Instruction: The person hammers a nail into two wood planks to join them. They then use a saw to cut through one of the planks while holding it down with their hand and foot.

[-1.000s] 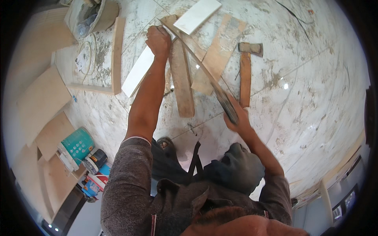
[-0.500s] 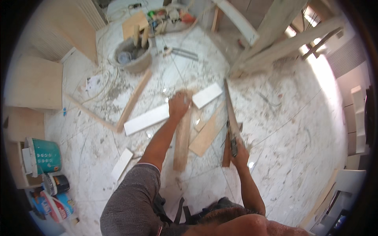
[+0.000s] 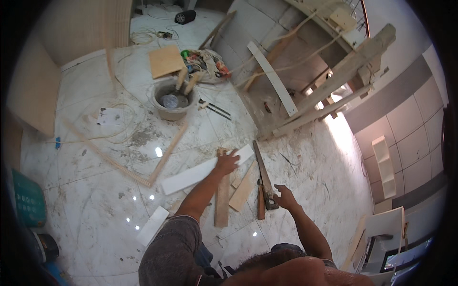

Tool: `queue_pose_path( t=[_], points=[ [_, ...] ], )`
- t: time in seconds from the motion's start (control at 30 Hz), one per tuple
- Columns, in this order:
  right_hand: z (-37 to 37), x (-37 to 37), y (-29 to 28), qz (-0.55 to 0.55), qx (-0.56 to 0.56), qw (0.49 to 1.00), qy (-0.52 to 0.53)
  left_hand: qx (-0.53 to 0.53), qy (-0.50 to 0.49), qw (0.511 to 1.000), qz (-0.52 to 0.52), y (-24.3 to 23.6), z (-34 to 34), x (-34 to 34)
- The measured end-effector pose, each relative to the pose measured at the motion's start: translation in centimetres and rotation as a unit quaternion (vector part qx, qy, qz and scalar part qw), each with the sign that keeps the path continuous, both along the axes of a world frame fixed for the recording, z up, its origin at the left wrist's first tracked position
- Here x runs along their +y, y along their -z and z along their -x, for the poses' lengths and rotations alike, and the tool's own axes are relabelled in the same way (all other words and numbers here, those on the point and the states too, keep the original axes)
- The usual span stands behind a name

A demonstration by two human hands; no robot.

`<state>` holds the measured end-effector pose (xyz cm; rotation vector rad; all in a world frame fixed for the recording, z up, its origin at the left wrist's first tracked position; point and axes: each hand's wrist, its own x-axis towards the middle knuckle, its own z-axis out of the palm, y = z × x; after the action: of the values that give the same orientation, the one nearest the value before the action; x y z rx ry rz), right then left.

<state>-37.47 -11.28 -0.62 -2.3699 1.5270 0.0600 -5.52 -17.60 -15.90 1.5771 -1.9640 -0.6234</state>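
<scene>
A white board [image 3: 188, 177] lies slanted across a brown wooden plank [image 3: 222, 202] on the floor. My left hand [image 3: 228, 163] rests on the white board near its right end, fingers spread; it hides part of the board. To the right, a handsaw [image 3: 261, 164] lies on the floor, its blade pointing away and its dark handle towards me. My right hand [image 3: 286, 196] is just beside the saw's handle, fingers apart and holding nothing. Between plank and saw lies a pale wood offcut [image 3: 243, 190], and a narrow brown strip [image 3: 261, 202] sits beside the saw.
A bucket [image 3: 171, 110] with tools stands ahead, near pincers [image 3: 214, 108] and a tool bag [image 3: 206, 64]. An L-shaped wooden frame [image 3: 148, 180] lies left. A short white piece [image 3: 153, 226] is near my left arm. Wooden beams [image 3: 334, 90] lean at far right.
My right hand has let go of the saw, which now lies on the floor. The left hand has opened out on the white board. The view has tilted up.
</scene>
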Motion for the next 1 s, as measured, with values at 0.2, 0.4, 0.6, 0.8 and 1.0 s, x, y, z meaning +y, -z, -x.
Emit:
queue_pose_path(
  t=[0.2,0.4,0.6,0.8,1.0],
  points=[
    [-16.1,-2.9,-5.9,-0.091,-0.239,0.966,-0.035,0.230,0.022,0.954,0.189,-14.4,-3.1,0.3],
    [-25.3,-4.9,-4.9,-0.118,-0.352,0.925,-0.086,0.591,-0.077,0.785,0.172,-22.1,-8.8,4.7],
    [-29.7,-3.8,-5.7,-0.086,-0.337,0.927,-0.141,0.632,-0.156,0.749,0.125,-18.4,-15.4,8.5],
    [-29.3,-7.3,-3.0,0.013,-0.217,0.964,-0.157,0.303,-0.462,0.832,0.049,-8.6,-32.2,20.4],
    [-25.2,-10.7,-2.9,0.051,-0.197,0.968,-0.148,0.120,-0.575,0.803,-0.100,-1.6,-35.3,28.1]
  ],
)
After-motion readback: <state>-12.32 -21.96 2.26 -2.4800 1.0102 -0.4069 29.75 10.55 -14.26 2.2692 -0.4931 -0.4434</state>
